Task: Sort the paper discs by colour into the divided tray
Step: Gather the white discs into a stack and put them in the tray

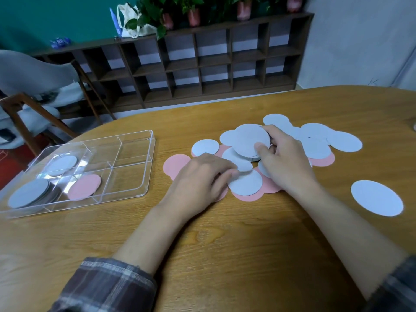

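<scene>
While the right hand (283, 158) sits over the middle of the loose pile (315, 147) at centre right of the frame, it holds a thin stack of white discs (249, 138) tilted up off the table (225, 244). Its thumb lies across the stack's near face and its fingers curl behind the far edge. The left hand (202, 176) lies just left of it, palm down on the pile's near left side. Its fingers are bent, with the tips at the edge of a flat white disc (245, 185); whether they pinch that disc or only press it cannot be told.

White and pink discs overlap under and around both hands, and one pink disc (175, 164) pokes out beyond the left hand's knuckles. A lone white disc (377, 198) lies apart at the right of the frame, near the right forearm.

At the left of the frame, well apart from both hands, stands the clear divided tray (135, 136). Its near left compartment holds a pile of white discs (29, 194). The compartment beside that holds a pink tray disc (84, 186), and the far left one holds a single white tray disc (63, 164).
</scene>
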`<state>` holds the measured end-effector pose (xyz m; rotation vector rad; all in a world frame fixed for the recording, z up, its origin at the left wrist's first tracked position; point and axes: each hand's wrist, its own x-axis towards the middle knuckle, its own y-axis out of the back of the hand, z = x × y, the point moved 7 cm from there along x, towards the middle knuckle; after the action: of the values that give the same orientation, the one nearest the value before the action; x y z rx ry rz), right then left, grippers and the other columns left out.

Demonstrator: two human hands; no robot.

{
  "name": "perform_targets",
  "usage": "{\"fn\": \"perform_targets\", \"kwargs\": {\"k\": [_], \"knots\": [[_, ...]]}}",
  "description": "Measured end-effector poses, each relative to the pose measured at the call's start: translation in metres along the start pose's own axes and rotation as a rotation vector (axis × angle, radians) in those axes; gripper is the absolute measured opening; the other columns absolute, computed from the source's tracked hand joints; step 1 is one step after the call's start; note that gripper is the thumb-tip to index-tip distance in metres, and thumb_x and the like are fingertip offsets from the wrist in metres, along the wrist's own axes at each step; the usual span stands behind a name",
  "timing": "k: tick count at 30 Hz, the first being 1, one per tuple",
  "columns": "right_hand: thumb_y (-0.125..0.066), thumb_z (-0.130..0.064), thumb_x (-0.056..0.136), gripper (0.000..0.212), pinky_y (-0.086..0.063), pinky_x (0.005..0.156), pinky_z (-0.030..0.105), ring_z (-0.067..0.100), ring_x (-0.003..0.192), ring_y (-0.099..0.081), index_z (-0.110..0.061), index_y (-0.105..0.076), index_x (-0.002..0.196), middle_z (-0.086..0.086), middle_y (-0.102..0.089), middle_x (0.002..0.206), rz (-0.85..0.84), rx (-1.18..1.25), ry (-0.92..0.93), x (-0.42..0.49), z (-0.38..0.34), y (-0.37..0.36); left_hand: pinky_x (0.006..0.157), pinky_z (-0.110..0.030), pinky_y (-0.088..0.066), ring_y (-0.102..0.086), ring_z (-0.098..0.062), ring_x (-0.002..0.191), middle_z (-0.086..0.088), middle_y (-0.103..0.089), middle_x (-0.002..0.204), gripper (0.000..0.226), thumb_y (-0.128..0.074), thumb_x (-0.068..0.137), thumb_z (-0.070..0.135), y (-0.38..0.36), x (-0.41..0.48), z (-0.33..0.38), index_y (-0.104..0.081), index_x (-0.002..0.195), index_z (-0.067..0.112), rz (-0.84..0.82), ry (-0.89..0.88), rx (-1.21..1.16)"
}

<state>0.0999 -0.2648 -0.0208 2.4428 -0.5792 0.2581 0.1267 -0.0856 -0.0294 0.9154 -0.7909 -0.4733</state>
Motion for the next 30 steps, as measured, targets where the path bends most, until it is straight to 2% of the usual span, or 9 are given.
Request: {"fn": "perform_targets", "kwargs": {"k": [4, 8, 12, 15, 18, 20, 22, 26, 30], "knots": [[-0.054, -0.011, 0.097, 0.032, -0.039, 0.061, 0.009, 0.0, 0.07, -0.056, -0.028, -0.065, 0.122, -0.016, -0.063, 0.084, -0.044, 0.03, 0.008, -0.002, -0.002, -0.005, 0.075, -0.034, -0.046, -0.053, -0.019, 0.085, 0.005, -0.069, 0.084, 0.033, -0.045, 0.107, 0.035, 0.013, -0.001, -0.002, -0.071, 0.098, 0.017, 0.172, 0.015, 0.027], [-0.051, -0.015, 0.099, 0.039, -0.052, 0.078, 0.036, 0.019, 0.084, -0.063, -0.035, -0.064, 0.129, -0.008, -0.07, 0.102, -0.132, 0.08, 0.015, -0.003, -0.003, -0.014, 0.077, -0.014, -0.04, -0.057, -0.015, 0.084, 0.0, -0.069, 0.091, 0.015, -0.059, 0.104, 0.016, 0.026, -0.002, -0.004, -0.073, 0.1, 0.01, 0.328, 0.049, -0.059], [-0.048, -0.012, 0.1, 0.041, -0.046, 0.077, 0.032, 0.005, 0.084, -0.057, -0.038, -0.067, 0.124, -0.032, -0.063, 0.082, -0.176, 0.117, 0.021, -0.005, -0.003, -0.017, 0.071, -0.022, -0.05, -0.064, -0.01, 0.077, 0.005, -0.071, 0.085, 0.012, -0.067, 0.099, 0.015, 0.031, -0.005, -0.009, -0.072, 0.111, 0.015, 0.385, 0.161, -0.136], [-0.044, -0.019, 0.102, 0.038, -0.05, 0.077, 0.037, 0.007, 0.085, -0.056, -0.041, -0.067, 0.122, -0.036, -0.061, 0.078, -0.223, 0.11, 0.057, -0.008, -0.01, -0.019, 0.067, -0.018, -0.053, -0.068, -0.008, 0.073, 0.009, -0.071, 0.074, 0.017, -0.073, 0.095, 0.02, 0.029, -0.006, -0.015, -0.073, 0.112, 0.021, 0.377, 0.274, -0.233], [-0.045, -0.037, 0.103, 0.03, -0.052, 0.079, 0.045, 0.015, 0.084, -0.058, -0.041, -0.064, 0.127, -0.017, -0.067, 0.091, -0.285, 0.087, 0.107, -0.014, -0.016, -0.025, 0.066, -0.014, -0.051, -0.068, -0.004, 0.069, 0.009, -0.071, 0.069, 0.012, -0.076, 0.092, 0.025, 0.032, -0.008, -0.017, -0.076, 0.104, 0.02, 0.406, 0.335, -0.24], [-0.05, -0.034, 0.105, 0.028, -0.051, 0.079, 0.044, 0.016, 0.085, -0.057, -0.041, -0.061, 0.13, -0.003, -0.066, 0.095, -0.299, 0.004, 0.143, -0.015, -0.015, -0.027, 0.065, -0.017, -0.052, -0.068, -0.007, 0.066, 0.008, -0.071, 0.066, 0.012, -0.077, 0.092, 0.028, 0.032, -0.008, -0.017, -0.076, 0.1, 0.019, 0.407, 0.349, -0.251], [-0.05, -0.028, 0.105, 0.033, -0.051, 0.082, 0.039, 0.014, 0.089, -0.057, -0.039, -0.058, 0.135, -0.002, -0.065, 0.099, -0.28, -0.053, 0.141, -0.013, -0.012, -0.027, 0.064, -0.023, -0.053, -0.067, -0.01, 0.062, 0.007, -0.07, 0.067, 0.015, -0.078, 0.091, 0.031, 0.028, -0.008, -0.018, -0.075, 0.101, 0.019, 0.378, 0.353, -0.277], [-0.048, -0.024, 0.105, 0.04, -0.049, 0.09, 0.039, 0.019, 0.108, -0.059, -0.036, -0.052, 0.143, -0.003, -0.067, 0.119, -0.155, -0.024, 0.094, -0.007, -0.006, -0.016, 0.069, -0.016, -0.047, -0.063, -0.008, 0.074, 0.012, -0.068, 0.083, 0.028, -0.08, 0.088, 0.036, 0.018, -0.005, -0.014, -0.07, 0.113, 0.027, 0.281, 0.302, -0.214], [-0.048, -0.018, 0.104, 0.041, -0.045, 0.084, 0.029, 0.014, 0.102, -0.06, -0.033, -0.055, 0.141, -0.007, -0.068, 0.117, -0.044, 0.053, 0.022, -0.003, -0.002, -0.005, 0.095, -0.029, -0.049, -0.06, -0.007, 0.104, 0.012, -0.068, 0.126, 0.044, -0.077, 0.089, 0.044, -0.005, -0.002, -0.01, -0.069, 0.128, 0.025, 0.05, 0.18, -0.128]]}}
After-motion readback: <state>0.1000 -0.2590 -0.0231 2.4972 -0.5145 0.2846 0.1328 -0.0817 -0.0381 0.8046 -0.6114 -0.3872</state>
